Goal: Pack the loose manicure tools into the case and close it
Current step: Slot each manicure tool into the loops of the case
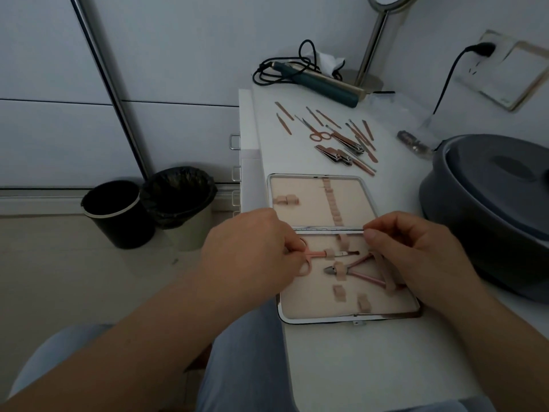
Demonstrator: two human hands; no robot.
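Observation:
The manicure case (315,318) lies open on the white table, its beige lining set with small elastic loops. My left hand (252,254) pinches the ring handles of pink scissors (335,253), whose blades pass through a loop in the near half. My right hand (416,254) rests curled on the case's right side by the hinge, fingers touching a strap. Pink cuticle nippers (356,270) sit strapped in the near half. Beyond the case lie several loose tools: small scissors (316,133), nail clippers (334,154) and thin pushers and files (364,138).
A large grey lidded basin (487,209) stands at the right, close to the case. A hair iron with coiled cord (315,80) and a mirror stand (371,55) are at the back. Two bins (148,209) stand on the floor left of the table.

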